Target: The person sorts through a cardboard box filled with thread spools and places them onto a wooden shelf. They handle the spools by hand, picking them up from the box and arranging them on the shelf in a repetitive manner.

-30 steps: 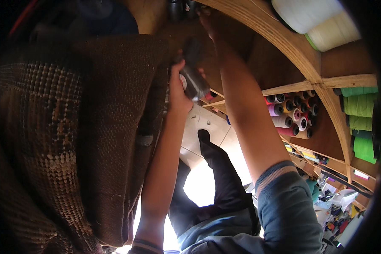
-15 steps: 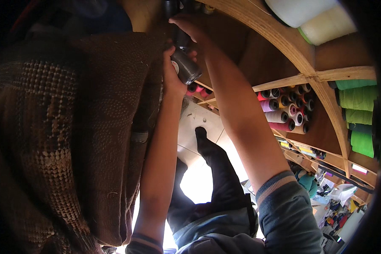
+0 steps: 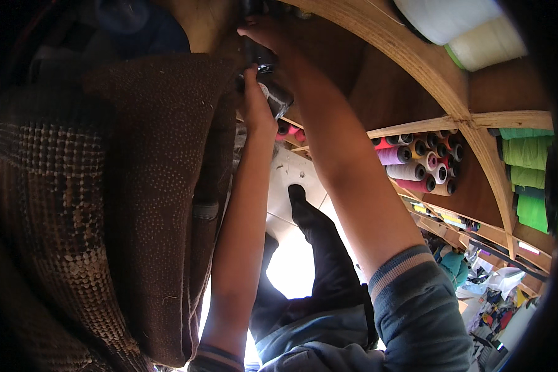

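High in the middle of the view, my left hand (image 3: 258, 106) is closed round a dark thread spool (image 3: 279, 99) with a pale label and a clear, shiny wrapping at its lower end. My right hand (image 3: 268, 34) is just above it, in the shadow of a wooden shelf compartment. Its thumb side points left, and it appears closed over a second dark spool (image 3: 258, 54), whose end almost meets the first. Most of the right fingers are hidden by shadow and by the hand itself.
Brown patterned cloth (image 3: 149, 186) fills the left side. Wooden shelving (image 3: 415, 121) curves along the right, with coloured thread spools (image 3: 409, 170), green spools (image 3: 527, 155) and large white cones (image 3: 452, 18). Clutter (image 3: 496, 304) lies lower right; pale floor tiles (image 3: 282, 217) show below.
My left hand has tilted and turned, so less of its spool shows. The right hand has shifted slightly left, and the two dark spools are nearly end to end.
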Demonstrator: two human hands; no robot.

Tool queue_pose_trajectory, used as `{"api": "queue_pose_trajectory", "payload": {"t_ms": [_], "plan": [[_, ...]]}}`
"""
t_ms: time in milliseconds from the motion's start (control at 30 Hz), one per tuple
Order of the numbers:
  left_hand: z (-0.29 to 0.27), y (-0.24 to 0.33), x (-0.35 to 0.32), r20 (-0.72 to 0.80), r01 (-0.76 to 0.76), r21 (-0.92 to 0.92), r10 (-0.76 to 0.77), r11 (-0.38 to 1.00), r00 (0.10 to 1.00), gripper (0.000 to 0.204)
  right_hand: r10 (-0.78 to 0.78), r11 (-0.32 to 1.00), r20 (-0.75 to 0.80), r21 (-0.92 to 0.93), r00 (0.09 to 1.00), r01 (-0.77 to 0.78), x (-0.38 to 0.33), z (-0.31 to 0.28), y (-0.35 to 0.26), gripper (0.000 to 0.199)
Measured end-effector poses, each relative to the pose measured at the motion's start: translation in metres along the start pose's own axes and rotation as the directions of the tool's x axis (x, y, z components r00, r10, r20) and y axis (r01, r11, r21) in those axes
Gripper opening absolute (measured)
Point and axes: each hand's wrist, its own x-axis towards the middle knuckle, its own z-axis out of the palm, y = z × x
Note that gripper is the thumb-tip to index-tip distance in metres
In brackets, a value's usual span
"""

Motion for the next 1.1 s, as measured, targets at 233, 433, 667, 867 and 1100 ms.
{"api": "queue_pose_trajectory", "payload": {"t_ms": [233, 433, 667, 867, 1100], "plan": [[0.019, 0.014, 0.009, -0.002, -0.170, 0.165, 0.173, 0.971, 0.985, 0.047, -0.023, 0.991, -0.383, 0.114, 0.923, 0.072, -0.019, -0.051, -0.004, 0.061], [0.029, 0.003, 0.021, 0.061, -0.457, 0.456, 0.485, 0.764, 0.872, 0.050, 0.045, 0.990, -0.524, 0.139, 0.851, 0.034, -0.010, -0.065, 0.021, 0.058], [0.021, -0.008, 0.029, 0.108, -0.546, 0.469, 0.568, 0.694, 0.816, 0.057, 0.076, 0.981, -0.531, 0.190, 0.844, 0.031, 0.003, -0.052, 0.029, 0.054], [0.017, 0.002, 0.020, 0.153, -0.532, 0.440, 0.523, 0.724, 0.838, 0.059, 0.067, 0.973, -0.512, 0.225, 0.856, 0.058, 0.003, -0.045, 0.030, 0.052], [0.021, 0.007, 0.016, 0.132, -0.445, 0.474, 0.438, 0.760, 0.889, 0.062, 0.035, 0.957, -0.504, 0.266, 0.863, 0.117, -0.019, -0.044, 0.036, 0.049]]}}
